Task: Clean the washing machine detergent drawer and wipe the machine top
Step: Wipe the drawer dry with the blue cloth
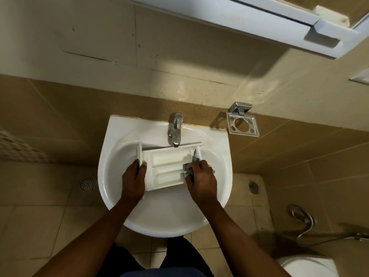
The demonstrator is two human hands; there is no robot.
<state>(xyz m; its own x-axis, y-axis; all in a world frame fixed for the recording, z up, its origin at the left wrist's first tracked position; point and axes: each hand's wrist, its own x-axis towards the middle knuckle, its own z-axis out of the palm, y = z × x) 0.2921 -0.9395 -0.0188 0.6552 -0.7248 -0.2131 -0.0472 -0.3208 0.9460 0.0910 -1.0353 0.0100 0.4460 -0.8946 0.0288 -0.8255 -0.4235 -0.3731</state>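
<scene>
The white detergent drawer (167, 166) lies across the white sink (119, 156), under the chrome tap (175, 129). It shows a large compartment and narrower ones. My left hand (134, 179) grips the drawer's left end, by its front panel. My right hand (200, 176) holds a grey-blue cloth (189, 170) and presses it on the drawer's right end. Most of the cloth is hidden under my fingers. No water visibly runs from the tap.
A chrome holder (243, 122) is fixed to the tiled wall right of the sink. A white cabinet (279, 25) hangs above. Floor drains (87, 183) (254, 186) flank the sink. A spray hose (307, 226) and a toilet (309, 265) are at the lower right.
</scene>
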